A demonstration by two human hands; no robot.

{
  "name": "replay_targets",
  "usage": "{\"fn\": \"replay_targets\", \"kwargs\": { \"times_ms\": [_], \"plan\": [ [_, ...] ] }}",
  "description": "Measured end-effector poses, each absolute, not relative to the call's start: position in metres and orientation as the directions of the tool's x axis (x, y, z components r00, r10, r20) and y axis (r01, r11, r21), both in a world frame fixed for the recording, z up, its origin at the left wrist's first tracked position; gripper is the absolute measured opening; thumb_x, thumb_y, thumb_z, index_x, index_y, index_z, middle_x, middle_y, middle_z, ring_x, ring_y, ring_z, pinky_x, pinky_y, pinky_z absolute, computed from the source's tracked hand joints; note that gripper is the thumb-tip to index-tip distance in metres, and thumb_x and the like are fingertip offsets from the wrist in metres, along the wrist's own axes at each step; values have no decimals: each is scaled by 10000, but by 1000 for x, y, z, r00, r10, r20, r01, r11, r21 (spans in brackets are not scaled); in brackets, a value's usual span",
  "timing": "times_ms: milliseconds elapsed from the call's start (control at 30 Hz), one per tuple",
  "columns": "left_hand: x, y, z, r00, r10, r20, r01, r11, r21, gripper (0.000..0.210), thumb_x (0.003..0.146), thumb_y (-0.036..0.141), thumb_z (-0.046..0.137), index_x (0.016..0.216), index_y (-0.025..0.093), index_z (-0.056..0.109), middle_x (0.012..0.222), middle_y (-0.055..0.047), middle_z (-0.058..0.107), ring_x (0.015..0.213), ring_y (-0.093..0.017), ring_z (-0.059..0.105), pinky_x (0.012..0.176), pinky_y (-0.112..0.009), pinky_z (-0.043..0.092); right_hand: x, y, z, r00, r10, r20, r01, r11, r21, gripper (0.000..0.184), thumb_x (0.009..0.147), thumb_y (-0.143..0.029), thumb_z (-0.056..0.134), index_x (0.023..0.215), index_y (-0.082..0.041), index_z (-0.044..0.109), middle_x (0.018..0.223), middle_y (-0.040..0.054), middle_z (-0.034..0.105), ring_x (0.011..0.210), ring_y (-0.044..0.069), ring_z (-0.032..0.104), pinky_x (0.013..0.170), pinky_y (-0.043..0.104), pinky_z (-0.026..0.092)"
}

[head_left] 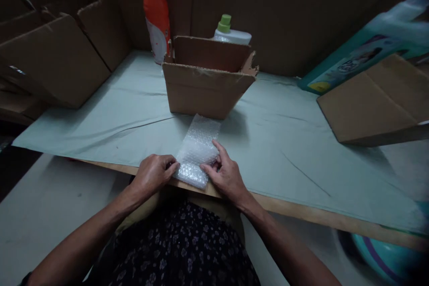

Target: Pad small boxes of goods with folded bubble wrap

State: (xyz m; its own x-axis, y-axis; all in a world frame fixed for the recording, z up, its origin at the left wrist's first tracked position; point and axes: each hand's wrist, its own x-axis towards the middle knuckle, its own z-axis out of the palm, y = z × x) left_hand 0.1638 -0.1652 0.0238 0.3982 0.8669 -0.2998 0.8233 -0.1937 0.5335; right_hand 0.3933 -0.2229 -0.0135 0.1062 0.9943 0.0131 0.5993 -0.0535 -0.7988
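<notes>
A clear strip of bubble wrap (201, 136) lies at the near edge of the table, its lower part folded or doubled over. Whether anything is inside the fold, I cannot tell. My left hand (154, 173) has its thumb and fingers closed on the wrap's left edge. On the opposite side, my right hand (229, 176) grips the right edge between thumb and curled fingers, with the index finger reaching up along it. Just beyond the strip's far end stands an open cardboard box (204, 91).
Behind the box are an orange bottle (157, 13) and a white bottle with a green cap (226, 31). Cardboard boxes (56, 58) stand at the left. A teal bottle (348, 65) leans beside another carton (375, 103) at right. A pale sheet covers the table (278, 143).
</notes>
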Motion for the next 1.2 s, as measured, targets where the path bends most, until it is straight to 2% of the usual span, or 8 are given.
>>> {"fn": "replay_targets", "kwargs": {
  "times_ms": [167,267,400,600,733,900,1000,1200],
  "plan": [
    [169,-158,24,378,850,-367,901,-247,356,285,944,347,525,933,203,770,818,-89,774,759,-252,680,635,-316,298,406,-236,-10,98,962,256,700,116,-705,629,927,-296,662,1508,-209,437,920,25,719,620,147,605,655,325,526],
    [168,-155,22,392,840,-377,901,-266,343,274,944,354,531,903,210,761,789,-73,767,737,-244,680,622,-311,308,400,-252,-1,-95,896,435,772,342,-536,448,948,-273,666,1375,-199,550,1056,87,732,865,213,674,778,381,541],
    [161,-160,18,400,871,-286,871,-264,413,242,939,393,580,929,209,737,729,-33,740,677,-217,669,608,-301,370,379,-260,0,-367,842,396,766,514,-385,327,967,-297,654,1259,-152,630,1267,166,698,1150,303,637,910,466,512],
    [143,-190,21,543,798,261,564,-577,590,419,974,334,620,1366,200,557,1139,-113,731,1040,-241,679,895,-377,534,376,-244,-5,-244,915,320,618,401,-676,161,998,-149,562,1064,-201,699,993,45,777,916,188,697,828,373,525],
    [149,-196,10,644,712,279,473,-658,586,459,989,140,536,1439,218,494,1059,-87,729,976,-220,657,862,-381,531,383,-240,1,-145,969,202,506,248,-826,149,978,-172,591,1056,-224,707,967,27,774,899,179,717,819,351,575],
    [163,-180,-8,573,782,244,545,-586,600,369,997,184,522,1364,160,551,891,-64,694,796,-215,616,735,-372,514,389,-246,1,-139,890,435,757,379,-532,240,938,-182,658,1175,-219,670,1227,121,718,1123,272,666,912,461,544],
    [167,-173,-9,552,787,273,594,-602,534,312,1008,233,530,1305,150,582,900,-77,683,813,-228,608,750,-387,516,388,-247,-4,-268,869,417,823,431,-370,272,940,-204,667,1212,-199,657,1262,140,709,1187,314,631,948,499,509],
    [159,-177,3,644,666,376,476,-734,485,381,977,278,621,1326,140,553,1224,-159,650,1155,-282,575,983,-444,492,385,-237,-7,-263,877,401,771,441,-459,185,983,-132,583,1128,-197,678,1046,70,773,1009,237,681,909,444,489]
  ]
}}
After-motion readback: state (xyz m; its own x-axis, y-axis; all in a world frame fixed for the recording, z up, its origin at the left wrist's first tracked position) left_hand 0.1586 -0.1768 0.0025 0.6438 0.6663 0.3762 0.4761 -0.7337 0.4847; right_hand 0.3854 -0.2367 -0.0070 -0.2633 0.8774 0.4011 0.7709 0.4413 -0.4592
